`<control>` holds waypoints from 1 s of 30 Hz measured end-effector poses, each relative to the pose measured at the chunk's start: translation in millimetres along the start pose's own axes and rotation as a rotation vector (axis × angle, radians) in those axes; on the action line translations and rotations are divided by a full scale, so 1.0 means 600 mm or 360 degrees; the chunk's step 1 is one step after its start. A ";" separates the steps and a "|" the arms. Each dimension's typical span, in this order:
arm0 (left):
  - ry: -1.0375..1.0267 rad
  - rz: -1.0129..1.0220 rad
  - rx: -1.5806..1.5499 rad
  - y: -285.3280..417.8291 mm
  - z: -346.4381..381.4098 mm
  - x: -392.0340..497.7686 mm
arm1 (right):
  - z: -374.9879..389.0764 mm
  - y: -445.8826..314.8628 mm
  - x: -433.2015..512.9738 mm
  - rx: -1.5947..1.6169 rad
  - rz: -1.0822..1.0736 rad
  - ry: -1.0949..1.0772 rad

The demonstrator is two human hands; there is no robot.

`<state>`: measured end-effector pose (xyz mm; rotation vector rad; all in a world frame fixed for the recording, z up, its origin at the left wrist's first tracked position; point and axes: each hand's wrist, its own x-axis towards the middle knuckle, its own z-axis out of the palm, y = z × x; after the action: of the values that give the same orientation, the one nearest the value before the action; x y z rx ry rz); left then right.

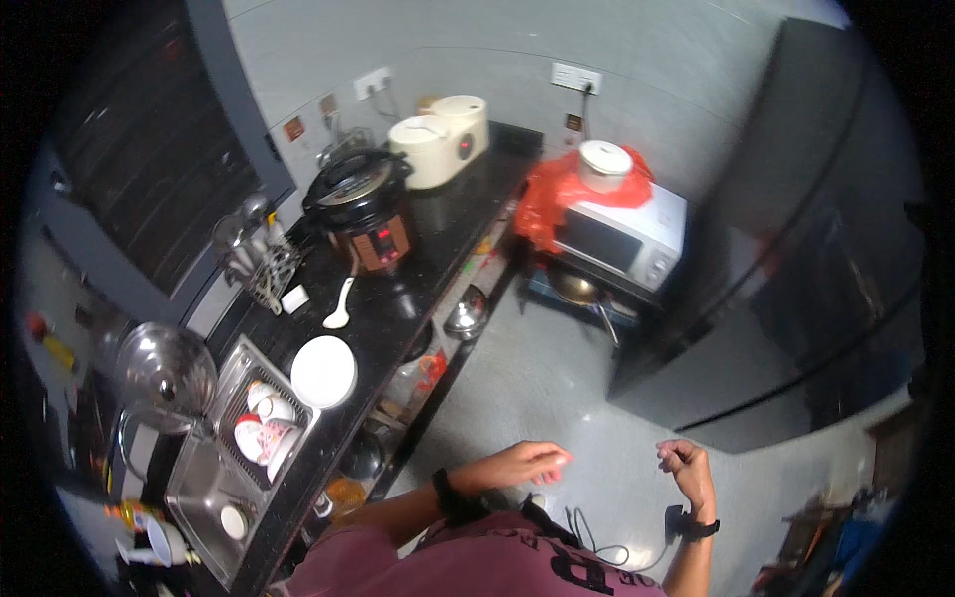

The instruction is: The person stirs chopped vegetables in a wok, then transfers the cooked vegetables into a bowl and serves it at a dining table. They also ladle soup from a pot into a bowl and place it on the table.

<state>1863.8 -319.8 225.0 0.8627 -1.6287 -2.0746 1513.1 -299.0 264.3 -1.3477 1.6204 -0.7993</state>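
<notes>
Both hands are held in front of my body over the grey floor [492, 395], touching nothing. My left hand [526, 464] is loosely curled and seems to hold nothing, with a black band on the wrist. Farther right, my right hand [685, 469] has its fingers half bent and no object visible in it. It too wears a black wrist strap, with a small box and cable. Along my left runs a black countertop [425, 280]. On it are a white round plate or lid [324, 372], a white spoon [340, 304] and a brown and black electric pressure cooker [369, 216].
A steel sink [198, 507] has a rack with several bowls and cups [262, 422]. Behind stand a cream double-pot cooker [440, 145] and a microwave [619, 231] bearing a red plastic bag [541, 198] and a white lidded pot [604, 168]. A dark refrigerator [753, 298] stands right.
</notes>
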 end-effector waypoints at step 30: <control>0.3738 0.0992 -0.1494 -0.218 -0.446 -0.223 | 0.766 -0.776 0.856 -0.0372 -0.2102 -0.1228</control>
<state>2151.5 -399.0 92.0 1.1127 0.4042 -0.1864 2102.1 -876.9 369.5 -2.4879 0.0712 -0.6111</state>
